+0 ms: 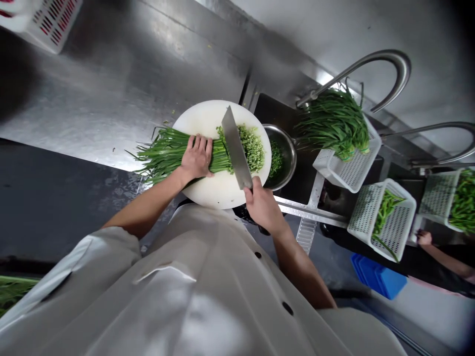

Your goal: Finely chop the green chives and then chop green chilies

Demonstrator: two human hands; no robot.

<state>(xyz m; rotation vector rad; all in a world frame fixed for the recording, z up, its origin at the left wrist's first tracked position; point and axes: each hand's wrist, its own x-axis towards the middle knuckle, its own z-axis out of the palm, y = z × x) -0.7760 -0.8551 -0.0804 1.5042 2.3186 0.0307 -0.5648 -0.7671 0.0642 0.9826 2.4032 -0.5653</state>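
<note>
My left hand [198, 157] lies across a bunch of garlic chives [166, 154], fingers curved over the stems, pressing them onto a round white cutting board [200, 197]. Leaf ends hang past the board's left side. My right hand [262, 203] is closed round the handle of a cleaver [236, 148]. The broad blade stands just right of the cut stem ends, pointing toward the far side of the board. Chopped chives [253, 148] lie in a pile right of the blade. Below the board's right edge, a metal bowl [293, 159] holds chopped greens [275, 160], partly covered by the board.
A white basket [356, 173] of long greens stands under a curved faucet [403, 64]. Nearby are a basket [403, 232] of green peppers and another basket [436, 195] of greens. Another person's hand [424, 238] is at far right. A white crate [52, 34] stands upper left.
</note>
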